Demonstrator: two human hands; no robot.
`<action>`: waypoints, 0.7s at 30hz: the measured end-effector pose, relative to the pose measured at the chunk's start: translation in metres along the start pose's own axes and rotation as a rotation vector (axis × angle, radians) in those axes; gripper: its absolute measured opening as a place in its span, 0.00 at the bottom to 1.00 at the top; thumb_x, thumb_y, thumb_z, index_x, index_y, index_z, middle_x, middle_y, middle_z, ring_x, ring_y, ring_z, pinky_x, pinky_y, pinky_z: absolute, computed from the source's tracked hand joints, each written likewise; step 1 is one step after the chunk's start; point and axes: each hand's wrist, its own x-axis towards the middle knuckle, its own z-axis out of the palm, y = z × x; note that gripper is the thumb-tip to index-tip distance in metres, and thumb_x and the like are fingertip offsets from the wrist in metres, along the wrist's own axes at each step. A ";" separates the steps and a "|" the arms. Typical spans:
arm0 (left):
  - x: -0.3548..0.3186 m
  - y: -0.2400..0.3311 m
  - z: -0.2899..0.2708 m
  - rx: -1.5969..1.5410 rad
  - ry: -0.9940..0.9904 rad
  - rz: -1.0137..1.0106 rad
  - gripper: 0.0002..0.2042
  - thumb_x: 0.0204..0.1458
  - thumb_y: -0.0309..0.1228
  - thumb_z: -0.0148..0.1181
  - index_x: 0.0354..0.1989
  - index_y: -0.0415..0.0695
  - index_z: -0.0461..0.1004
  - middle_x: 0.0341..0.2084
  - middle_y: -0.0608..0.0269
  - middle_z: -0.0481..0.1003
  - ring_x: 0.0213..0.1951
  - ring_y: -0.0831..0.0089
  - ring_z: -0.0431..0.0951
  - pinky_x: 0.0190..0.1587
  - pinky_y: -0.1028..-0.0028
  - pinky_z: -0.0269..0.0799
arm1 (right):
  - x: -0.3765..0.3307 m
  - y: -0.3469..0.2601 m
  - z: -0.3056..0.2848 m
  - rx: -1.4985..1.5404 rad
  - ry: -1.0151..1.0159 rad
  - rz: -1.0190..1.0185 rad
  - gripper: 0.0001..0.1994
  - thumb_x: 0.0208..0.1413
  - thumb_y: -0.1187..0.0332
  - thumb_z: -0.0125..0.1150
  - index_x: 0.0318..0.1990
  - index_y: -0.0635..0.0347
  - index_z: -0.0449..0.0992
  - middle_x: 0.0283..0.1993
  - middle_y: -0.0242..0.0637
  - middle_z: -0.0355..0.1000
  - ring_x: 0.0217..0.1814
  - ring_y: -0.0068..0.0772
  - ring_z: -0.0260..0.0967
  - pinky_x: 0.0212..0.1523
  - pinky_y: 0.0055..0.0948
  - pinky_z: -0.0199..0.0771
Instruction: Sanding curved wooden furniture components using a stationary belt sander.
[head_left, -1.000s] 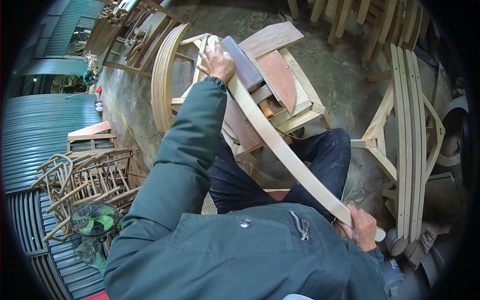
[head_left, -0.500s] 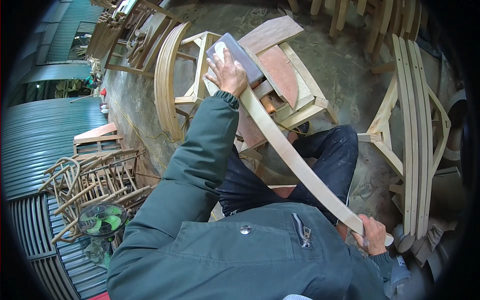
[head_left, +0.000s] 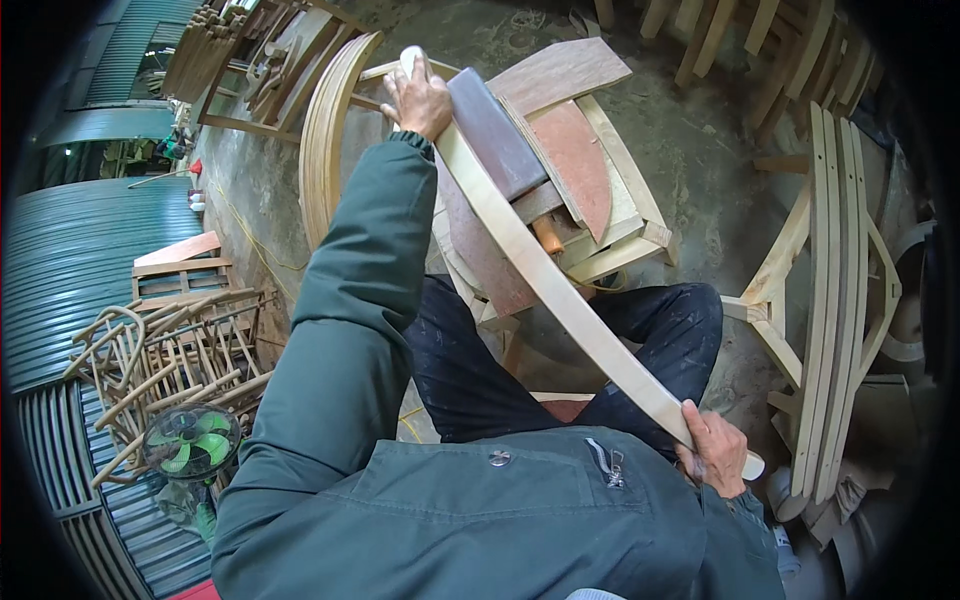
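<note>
With the long, pale, curved wooden slat point(head_left: 560, 290) lying slantwise over the rough timber work stand's point(head_left: 640, 215) near edge, I'd keep my left hand point(head_left: 418, 97) closed on its far end, right hand point(head_left: 715, 450) gripping the near end, pressing evenly against the dark grey block point(head_left: 495, 135).

Woodworking workshop: stacked curved chair parts point(head_left: 835, 300), unfinished wooden frames point(head_left: 170, 350), concrete floor point(head_left: 700, 160).

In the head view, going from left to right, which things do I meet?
Green fan → curved rim → left hand → bent slat → right hand → curved frames.
</note>
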 end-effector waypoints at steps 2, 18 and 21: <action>0.023 -0.009 0.002 0.013 -0.005 0.010 0.32 0.63 0.39 0.47 0.78 0.53 0.55 0.76 0.36 0.48 0.78 0.36 0.40 0.73 0.29 0.36 | 0.017 -0.007 0.003 0.037 0.018 0.003 0.50 0.36 0.70 0.79 0.74 0.41 0.66 0.31 0.38 0.67 0.30 0.43 0.71 0.31 0.42 0.70; 0.159 -0.131 0.009 0.407 0.149 0.040 0.34 0.61 0.40 0.46 0.79 0.52 0.54 0.77 0.44 0.50 0.80 0.41 0.39 0.74 0.31 0.32 | 0.180 -0.085 0.027 -0.044 0.103 -0.046 0.40 0.52 0.61 0.76 0.74 0.44 0.65 0.30 0.37 0.67 0.28 0.38 0.73 0.29 0.38 0.75; 0.065 0.005 0.033 0.015 0.037 0.001 0.37 0.58 0.39 0.47 0.79 0.47 0.53 0.77 0.38 0.48 0.79 0.37 0.39 0.74 0.31 0.33 | 0.177 -0.082 0.019 -0.127 0.098 0.131 0.40 0.54 0.59 0.74 0.75 0.41 0.64 0.31 0.38 0.67 0.29 0.41 0.75 0.29 0.40 0.76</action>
